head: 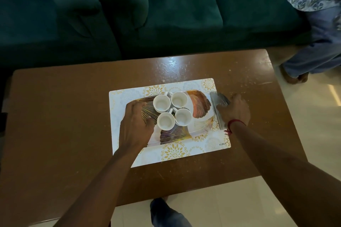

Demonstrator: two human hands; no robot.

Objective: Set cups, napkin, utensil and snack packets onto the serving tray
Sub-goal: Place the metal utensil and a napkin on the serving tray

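Observation:
A serving tray (200, 106) with a gold and orange leaf pattern lies on a white placemat (177, 150) on the brown table. Several empty white cups (162, 103) stand close together on the tray's left half. My right hand (235, 110) grips the silver handle (217, 98) at the tray's right end. My left hand (135, 127) covers the tray's left end, fingers curled over its edge; the handle there is hidden under it. No napkin, utensil or snack packets show.
The brown table (64, 116) has a dark green sofa (147, 14) behind it. Another person's legs and feet (299, 73) are on the tiled floor at the table's far right corner. My own foot (162, 210) shows below the table's near edge.

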